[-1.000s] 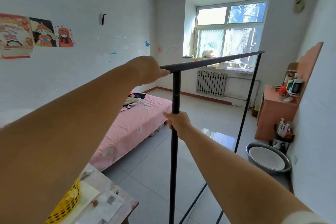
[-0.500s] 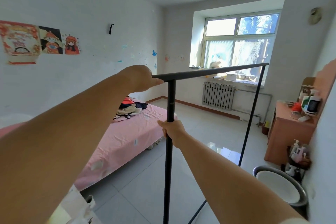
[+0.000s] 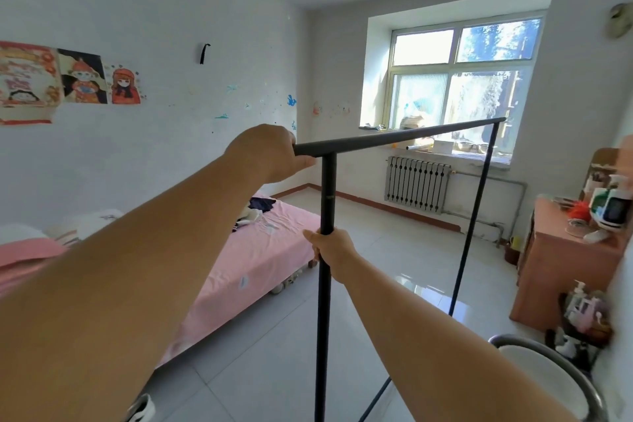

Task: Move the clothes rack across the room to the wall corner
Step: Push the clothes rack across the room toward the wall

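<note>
The black metal clothes rack point(image 3: 397, 138) stands empty in front of me, its top bar running from near centre toward the window. My left hand point(image 3: 270, 152) is closed around the near end of the top bar. My right hand point(image 3: 330, 247) grips the near upright pole about a third of the way down. The far upright point(image 3: 474, 216) slants down to the tiled floor. The rack's feet are mostly out of view. The wall corner point(image 3: 305, 147) lies ahead, left of the window.
A bed with a pink sheet point(image 3: 253, 257) and loose clothes runs along the left wall. A radiator point(image 3: 416, 183) sits under the window. On the right stand an orange cabinet point(image 3: 561, 267) with clutter and a metal basin point(image 3: 555, 373). Tiled floor point(image 3: 383, 250) stretches between them.
The view has advanced into the room and tilted up; the near table with the yellow basket has dropped out of sight. Both hands keep the same grip on the rack.
</note>
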